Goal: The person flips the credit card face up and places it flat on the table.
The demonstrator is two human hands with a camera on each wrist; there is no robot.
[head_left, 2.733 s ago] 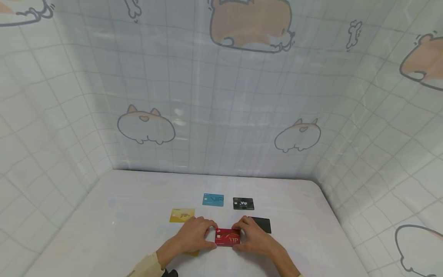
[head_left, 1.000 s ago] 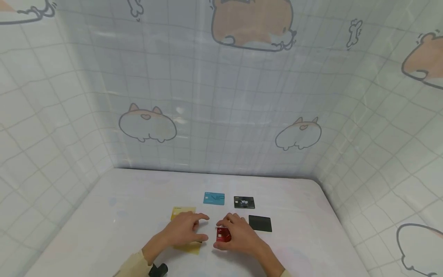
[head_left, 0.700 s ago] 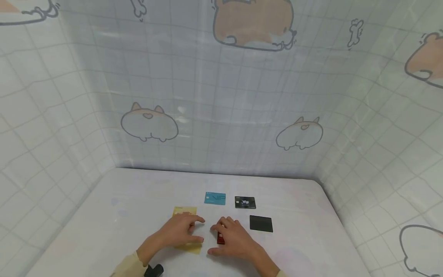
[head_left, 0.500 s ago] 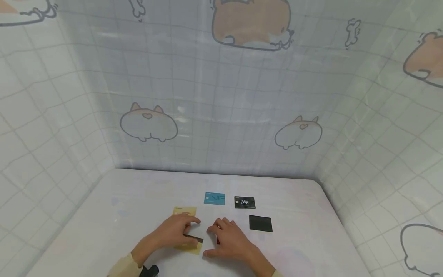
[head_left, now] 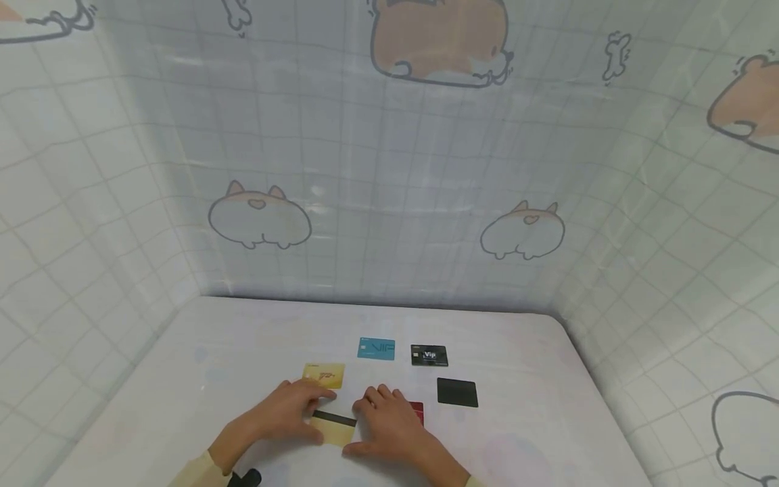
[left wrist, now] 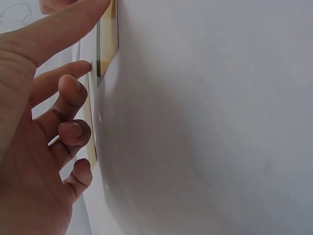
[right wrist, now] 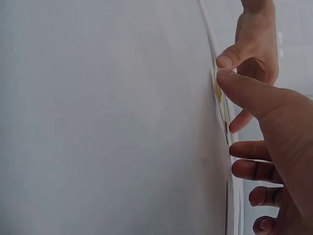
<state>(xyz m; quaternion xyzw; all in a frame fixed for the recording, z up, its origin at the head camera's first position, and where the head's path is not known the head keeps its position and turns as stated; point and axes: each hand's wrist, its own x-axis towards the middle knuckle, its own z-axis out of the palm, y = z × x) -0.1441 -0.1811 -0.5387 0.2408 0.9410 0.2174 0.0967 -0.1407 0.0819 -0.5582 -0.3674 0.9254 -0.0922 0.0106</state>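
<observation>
A pale yellow card (head_left: 333,430) with a dark stripe lies on the white table between my hands. My left hand (head_left: 280,414) is at its left side, thumb over the near left corner and index finger beyond the far edge. In the left wrist view, the other fingers (left wrist: 73,132) are loosely bent with nothing in them. My right hand (head_left: 392,426) is spread at the card's right side, its thumb by the near right corner. Beneath that hand is a red card (head_left: 417,411), mostly hidden. A gold card (head_left: 325,375) lies just beyond my left fingers.
Farther back on the table (head_left: 517,379) lie a blue VIP card (head_left: 376,349) and a black Vip card (head_left: 429,356). A plain black card (head_left: 458,392) is to the right. A curtain with dog drawings (head_left: 389,169) stands behind and along both sides.
Both hands held the red card's edges at first, then let it go on the table. They have moved left to the striped yellow card, which was partly covered by my left hand before.
</observation>
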